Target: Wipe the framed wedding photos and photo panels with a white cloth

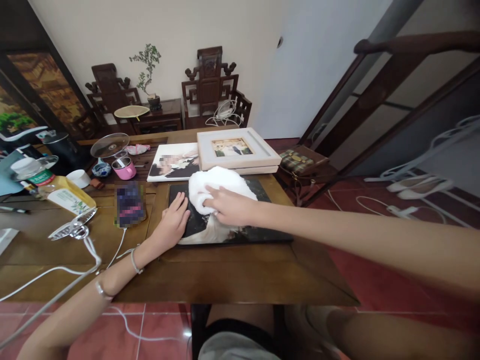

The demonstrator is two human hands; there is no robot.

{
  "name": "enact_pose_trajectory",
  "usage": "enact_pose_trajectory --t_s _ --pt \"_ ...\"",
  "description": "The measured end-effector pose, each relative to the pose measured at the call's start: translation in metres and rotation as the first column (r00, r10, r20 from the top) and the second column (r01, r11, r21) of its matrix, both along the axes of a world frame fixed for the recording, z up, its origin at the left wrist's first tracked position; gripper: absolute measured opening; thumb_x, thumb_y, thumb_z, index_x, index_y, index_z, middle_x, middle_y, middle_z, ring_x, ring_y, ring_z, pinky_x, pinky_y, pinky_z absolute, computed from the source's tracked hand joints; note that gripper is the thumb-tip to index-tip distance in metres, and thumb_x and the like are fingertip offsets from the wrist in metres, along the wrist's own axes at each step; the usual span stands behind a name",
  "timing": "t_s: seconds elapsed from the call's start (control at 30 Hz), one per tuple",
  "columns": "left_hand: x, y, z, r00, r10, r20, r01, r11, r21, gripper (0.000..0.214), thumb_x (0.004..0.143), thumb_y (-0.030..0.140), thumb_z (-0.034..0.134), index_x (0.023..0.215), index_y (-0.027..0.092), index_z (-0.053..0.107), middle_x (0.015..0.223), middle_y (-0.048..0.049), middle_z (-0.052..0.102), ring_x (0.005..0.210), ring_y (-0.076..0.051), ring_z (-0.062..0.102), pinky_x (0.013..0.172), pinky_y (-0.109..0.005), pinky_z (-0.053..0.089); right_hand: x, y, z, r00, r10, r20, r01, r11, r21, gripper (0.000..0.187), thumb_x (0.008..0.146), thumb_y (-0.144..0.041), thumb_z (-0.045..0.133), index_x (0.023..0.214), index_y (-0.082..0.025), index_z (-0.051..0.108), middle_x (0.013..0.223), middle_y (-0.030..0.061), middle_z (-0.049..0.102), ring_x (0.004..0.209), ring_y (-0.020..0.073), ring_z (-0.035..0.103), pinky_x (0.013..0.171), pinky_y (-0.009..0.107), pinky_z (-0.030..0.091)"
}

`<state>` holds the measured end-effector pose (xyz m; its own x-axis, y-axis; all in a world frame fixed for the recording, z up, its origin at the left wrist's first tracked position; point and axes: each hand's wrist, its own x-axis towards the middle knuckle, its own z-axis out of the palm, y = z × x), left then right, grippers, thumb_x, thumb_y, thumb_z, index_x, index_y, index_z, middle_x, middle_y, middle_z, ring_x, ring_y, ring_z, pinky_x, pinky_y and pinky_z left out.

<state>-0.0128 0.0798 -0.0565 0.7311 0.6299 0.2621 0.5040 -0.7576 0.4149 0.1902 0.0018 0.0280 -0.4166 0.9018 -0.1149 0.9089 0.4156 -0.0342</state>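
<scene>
A dark photo panel [268, 227] lies flat near the front of the wooden table. On top of it is a bunched white cloth [221, 182], gripped by my right hand [234, 205] with the fingers pressed into its folds. The cloth covers the panel's upper middle part. My left hand [175, 217] rests on the panel's left edge, fingers stretched out and holding nothing. Just behind the cloth, a framed picture [240, 150] lies on another white-edged frame. A photo panel with white edges [174, 162] is at their left.
To the left stand a pink mug [124, 168], a small blue-and-white pot [101, 169], a tipped bottle of yellow liquid [62, 190], a phone [130, 204] on a cable and a claw clip [75, 227]. A plaid bag [300, 162] sits beyond the table's right edge.
</scene>
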Motion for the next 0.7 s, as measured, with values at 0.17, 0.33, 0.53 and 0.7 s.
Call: enact_pose_trajectory --t_s 0.17,0.33,0.53,0.7 --pt "-0.001 0.001 0.0 1.0 -0.017 0.009 0.017 1.0 -0.023 0.047 0.1 0.027 0.029 0.144 0.015 0.039 0.155 -0.0167 0.034 0.147 -0.025 0.024 0.115 -0.051 0.03 -0.019 -0.023 0.0 0.987 0.109 0.114 -0.106 0.994 -0.026 0.046 0.083 -0.009 0.049 0.129 -0.011 0.058 0.154 0.0221 0.029 0.141 0.0454 0.023 0.102 0.061 0.036" --pt "-0.003 0.002 -0.001 0.999 -0.033 0.01 0.033 0.999 0.002 0.048 0.096 0.018 0.029 0.143 0.013 0.04 0.155 -0.018 0.034 0.147 -0.024 0.024 0.115 -0.052 0.029 -0.045 -0.07 0.014 0.987 0.158 0.024 -0.15 0.968 -0.2 0.04 0.082 -0.013 0.056 0.121 -0.014 0.065 0.151 0.0233 0.035 0.137 0.0468 0.031 0.098 0.061 0.042" --pt "-0.003 0.001 0.001 0.999 -0.031 -0.02 0.031 0.999 0.013 0.048 0.094 0.016 0.031 0.141 0.01 0.042 0.155 -0.0201 0.034 0.147 -0.026 0.024 0.115 -0.052 0.03 -0.046 -0.094 0.031 0.97 0.202 -0.133 -0.235 0.918 -0.318 0.034 0.077 -0.009 0.058 0.109 -0.013 0.068 0.144 0.0211 0.047 0.135 0.0378 0.04 0.099 0.049 0.045" --pt "-0.003 0.0 0.0 1.0 -0.014 -0.023 0.014 1.0 0.014 0.049 0.094 0.014 0.031 0.141 0.012 0.041 0.155 -0.0189 0.034 0.147 -0.025 0.024 0.115 -0.053 0.03 -0.024 -0.081 0.033 0.981 0.072 -0.18 -0.129 0.937 -0.325 0.032 0.078 -0.007 0.05 0.103 -0.017 0.068 0.123 0.0168 0.061 0.104 0.0297 0.065 0.085 0.04 0.051"
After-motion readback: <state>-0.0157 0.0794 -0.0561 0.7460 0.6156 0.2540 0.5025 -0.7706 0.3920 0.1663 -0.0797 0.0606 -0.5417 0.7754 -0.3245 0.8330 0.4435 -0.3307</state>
